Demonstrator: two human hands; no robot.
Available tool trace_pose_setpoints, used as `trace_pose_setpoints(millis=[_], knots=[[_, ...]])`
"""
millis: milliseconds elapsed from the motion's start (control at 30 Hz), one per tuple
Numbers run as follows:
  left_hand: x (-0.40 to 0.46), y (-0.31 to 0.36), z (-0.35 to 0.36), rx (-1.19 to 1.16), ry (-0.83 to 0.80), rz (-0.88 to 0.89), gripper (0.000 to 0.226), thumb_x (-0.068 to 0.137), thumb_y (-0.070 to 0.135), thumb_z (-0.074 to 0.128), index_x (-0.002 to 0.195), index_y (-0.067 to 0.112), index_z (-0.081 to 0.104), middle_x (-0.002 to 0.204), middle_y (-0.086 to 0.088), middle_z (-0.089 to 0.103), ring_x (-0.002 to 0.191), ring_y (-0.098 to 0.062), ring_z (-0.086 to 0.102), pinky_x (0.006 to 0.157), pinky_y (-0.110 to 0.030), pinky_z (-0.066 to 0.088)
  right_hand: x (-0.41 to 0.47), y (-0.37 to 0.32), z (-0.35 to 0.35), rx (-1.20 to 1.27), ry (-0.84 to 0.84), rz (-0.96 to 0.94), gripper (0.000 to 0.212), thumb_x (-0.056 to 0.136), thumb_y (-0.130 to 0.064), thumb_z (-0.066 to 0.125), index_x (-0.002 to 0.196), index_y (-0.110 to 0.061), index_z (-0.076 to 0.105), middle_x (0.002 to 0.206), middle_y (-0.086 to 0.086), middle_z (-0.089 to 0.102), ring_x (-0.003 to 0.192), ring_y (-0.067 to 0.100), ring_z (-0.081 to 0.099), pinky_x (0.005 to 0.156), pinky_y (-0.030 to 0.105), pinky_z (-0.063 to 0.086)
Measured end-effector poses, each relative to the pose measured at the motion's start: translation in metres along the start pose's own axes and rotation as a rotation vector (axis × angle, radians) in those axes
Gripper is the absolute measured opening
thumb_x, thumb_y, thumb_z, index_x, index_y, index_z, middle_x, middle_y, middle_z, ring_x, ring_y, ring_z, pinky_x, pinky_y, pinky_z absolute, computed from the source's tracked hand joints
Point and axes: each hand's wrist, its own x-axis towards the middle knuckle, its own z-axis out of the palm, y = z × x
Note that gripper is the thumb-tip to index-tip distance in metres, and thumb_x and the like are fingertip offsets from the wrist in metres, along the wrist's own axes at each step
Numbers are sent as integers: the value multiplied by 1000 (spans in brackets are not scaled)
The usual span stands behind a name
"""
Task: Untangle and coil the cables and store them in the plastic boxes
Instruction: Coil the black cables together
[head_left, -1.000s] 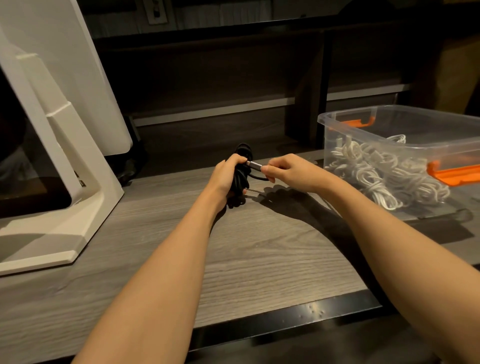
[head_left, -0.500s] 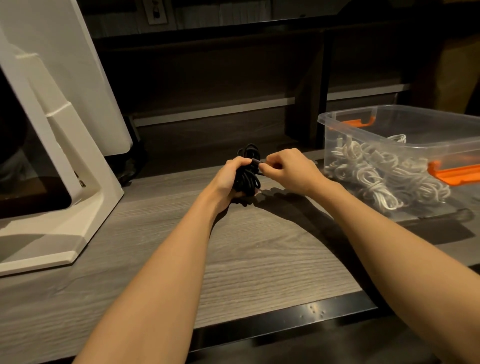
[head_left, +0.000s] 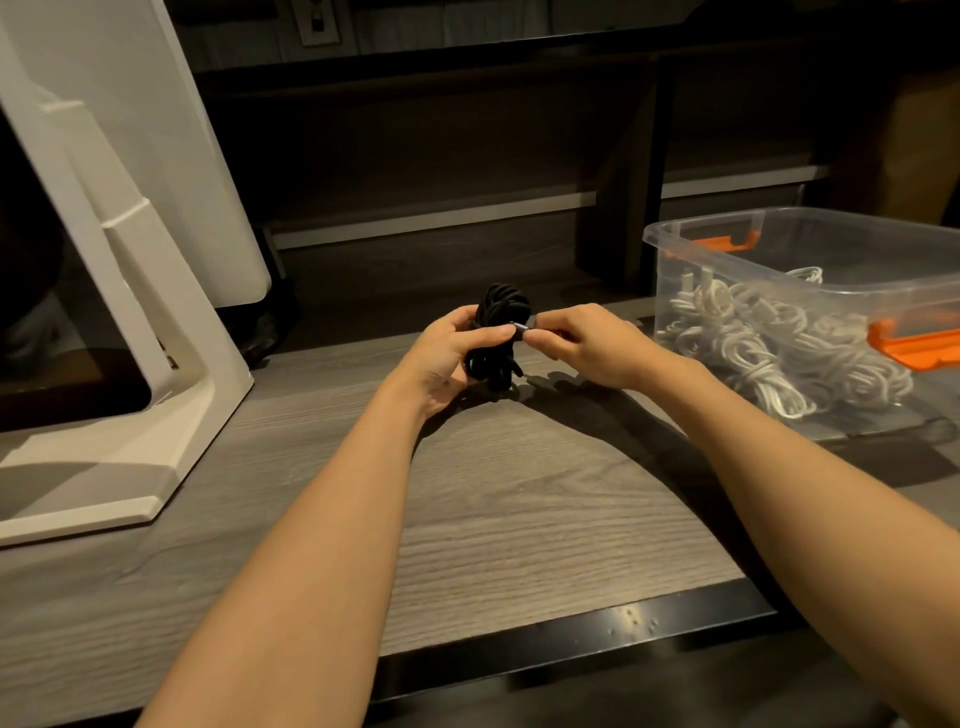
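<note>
A black cable (head_left: 503, 306) wound into an upright bundle sits in my left hand (head_left: 451, 349), whose fingers curl round its middle just above the wooden desk. My right hand (head_left: 582, 340) pinches the cable's metal plug end (head_left: 521, 328) against the right side of the bundle. To the right stands a clear plastic box (head_left: 779, 244) with orange latches, holding several coiled white cables (head_left: 769, 338).
A white monitor stand and screen back (head_left: 145, 291) take up the left of the desk (head_left: 519, 493). A dark shelf unit runs along the back. The desk's black front edge (head_left: 571, 639) lies close to me.
The right hand has brought the plug end in from a short gap until it lies against the bundle. The bundle has lifted slightly and stands more upright in the left hand.
</note>
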Motion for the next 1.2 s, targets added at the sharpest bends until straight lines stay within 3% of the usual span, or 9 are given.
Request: trace_pose_setpoints(millis=[167, 300, 533, 700, 833, 933, 1000, 1100, 1200], knots=[[-1, 0, 5, 78, -12, 34, 25, 85, 12, 70, 108, 17, 61, 118, -8, 63, 109, -22, 63, 83, -36, 55, 3, -3, 7, -207, 184, 55, 26, 100, -42, 41, 82, -27, 53, 66, -10, 51, 62, 8, 49, 55, 26, 34], [0, -1, 12, 49, 9, 34, 26, 87, 16, 69, 111, 19, 57, 122, -8, 59, 112, -25, 60, 88, -49, 56, 2, -9, 11, -285, 307, 102, 25, 99, -41, 42, 82, -26, 52, 67, -8, 51, 64, 11, 50, 54, 25, 33], [0, 0, 26, 43, 64, 108, 17, 94, 16, 59, 109, 23, 55, 117, -5, 61, 108, -22, 60, 86, -45, 55, 3, -19, 15, -293, 453, 182, 34, 99, -40, 42, 94, -18, 67, 77, -1, 60, 75, 20, 61, 64, 32, 46], [1, -6, 26, 129, 112, 132, 33, 90, 7, 64, 122, 13, 58, 109, 3, 62, 99, -13, 62, 86, -36, 55, 3, -9, 11, -175, 304, 276, 29, 98, -42, 45, 99, -23, 66, 80, -2, 61, 77, 19, 60, 67, 34, 48], [4, -4, 24, 266, 130, 170, 29, 87, 8, 68, 112, 20, 60, 111, 2, 62, 114, -21, 59, 100, -46, 49, 4, -5, 13, -151, 294, 298, 26, 99, -41, 43, 85, -25, 59, 78, -2, 60, 75, 18, 58, 67, 34, 47], [4, -4, 21, 447, 137, 233, 28, 87, 15, 70, 112, 23, 60, 117, 6, 55, 123, -19, 51, 105, -48, 44, 3, 2, 6, 10, 181, 248, 31, 100, -37, 43, 73, -27, 53, 68, -6, 53, 65, 12, 52, 63, 32, 40], [4, -5, 22, 563, 149, 313, 30, 88, 18, 70, 115, 19, 59, 120, 6, 47, 122, -13, 45, 105, -35, 40, -1, 5, -2, 101, 84, 193, 28, 100, -33, 44, 84, -19, 62, 70, -2, 54, 65, 13, 51, 62, 31, 38], [2, -6, 28, 683, 197, 448, 30, 86, 15, 71, 115, 13, 60, 115, 4, 46, 110, -8, 46, 85, -11, 37, -6, 6, -8, 137, 25, 163, 27, 101, -30, 43, 91, -14, 63, 80, 6, 59, 77, 21, 55, 70, 35, 41], [2, -5, 26, 701, 229, 479, 37, 84, 14, 73, 119, 12, 60, 115, 4, 52, 107, -7, 50, 78, -6, 36, -7, 2, -6, 167, 39, 169, 31, 101, -29, 43, 98, -7, 65, 93, 14, 64, 88, 27, 60, 80, 41, 46]])
